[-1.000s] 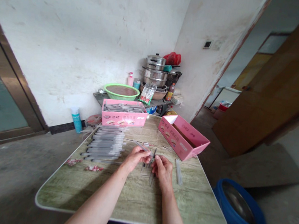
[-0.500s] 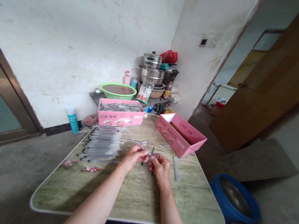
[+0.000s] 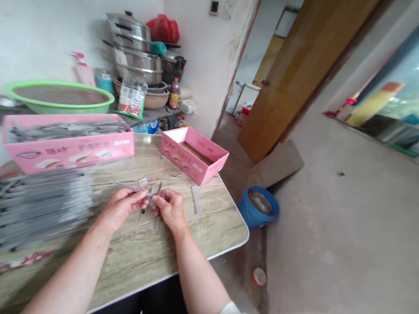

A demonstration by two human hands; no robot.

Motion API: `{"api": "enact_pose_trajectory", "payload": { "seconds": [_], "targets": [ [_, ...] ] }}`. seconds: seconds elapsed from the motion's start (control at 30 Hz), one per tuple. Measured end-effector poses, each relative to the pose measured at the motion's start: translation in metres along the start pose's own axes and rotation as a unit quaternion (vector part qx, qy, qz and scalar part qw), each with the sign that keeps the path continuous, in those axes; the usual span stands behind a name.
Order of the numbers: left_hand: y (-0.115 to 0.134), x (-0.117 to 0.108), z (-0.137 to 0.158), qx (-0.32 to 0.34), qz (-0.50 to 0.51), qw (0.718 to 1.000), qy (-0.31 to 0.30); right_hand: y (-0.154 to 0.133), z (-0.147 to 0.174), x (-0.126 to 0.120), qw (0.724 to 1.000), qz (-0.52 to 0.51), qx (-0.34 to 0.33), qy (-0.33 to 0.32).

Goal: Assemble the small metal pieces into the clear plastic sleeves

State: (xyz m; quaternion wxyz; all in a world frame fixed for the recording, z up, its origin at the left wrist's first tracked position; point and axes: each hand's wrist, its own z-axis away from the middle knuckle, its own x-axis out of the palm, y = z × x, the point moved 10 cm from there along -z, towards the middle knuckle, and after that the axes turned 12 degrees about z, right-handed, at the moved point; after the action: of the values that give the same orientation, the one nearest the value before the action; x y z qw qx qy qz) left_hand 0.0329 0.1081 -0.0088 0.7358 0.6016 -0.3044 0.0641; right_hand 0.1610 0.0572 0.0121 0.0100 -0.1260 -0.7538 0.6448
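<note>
My left hand [image 3: 123, 208] is closed in a pinch on a slim grey stick [image 3: 124, 185], which points out to the left. My right hand [image 3: 171, 211] meets it at the stick's near end, thumb and fingertips pressed together; the small thing in them cannot be made out. Beneath and between the fingers lie several thin dark pieces [image 3: 143, 213], partly hidden by the hands. Left of my hands is a row of slim grey sticks with dark ends [image 3: 41, 207], lying side by side. A few pale clear strips [image 3: 196, 199] lie to the right.
A pink box [image 3: 76, 153] full of grey sticks stands at the back left; another pink box [image 3: 193, 162] sits at the back right. Behind them are a green basin [image 3: 101, 108] and stacked pots [image 3: 142, 67]. A blue bucket [image 3: 255, 218] is on the floor beyond the table's right edge.
The view has swung to the right, so the table and boxes appear further left. Both hands keep their pinched hold close together, with the stick still in the left.
</note>
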Motion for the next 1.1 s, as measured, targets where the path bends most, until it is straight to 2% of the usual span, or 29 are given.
{"api": "enact_pose_trajectory", "payload": {
  "seconds": [0.3, 0.47, 0.8, 1.1],
  "targets": [
    [-0.001, -0.015, -0.007, 0.002, -0.046, 0.999, 0.028, 0.007, 0.001, 0.003, 0.999, 0.022, 0.02, -0.017],
    [0.005, -0.013, -0.007, 0.014, -0.067, 0.997, 0.027, 0.004, 0.002, 0.002, 0.998, 0.066, 0.013, -0.013],
    [0.008, -0.009, -0.002, 0.013, -0.085, 0.996, 0.038, 0.007, -0.001, 0.006, 0.998, 0.064, -0.019, -0.003],
    [0.002, -0.016, -0.009, 0.006, -0.068, 0.997, 0.03, 0.01, -0.001, 0.008, 0.998, 0.066, -0.004, -0.003]
  ]
}}
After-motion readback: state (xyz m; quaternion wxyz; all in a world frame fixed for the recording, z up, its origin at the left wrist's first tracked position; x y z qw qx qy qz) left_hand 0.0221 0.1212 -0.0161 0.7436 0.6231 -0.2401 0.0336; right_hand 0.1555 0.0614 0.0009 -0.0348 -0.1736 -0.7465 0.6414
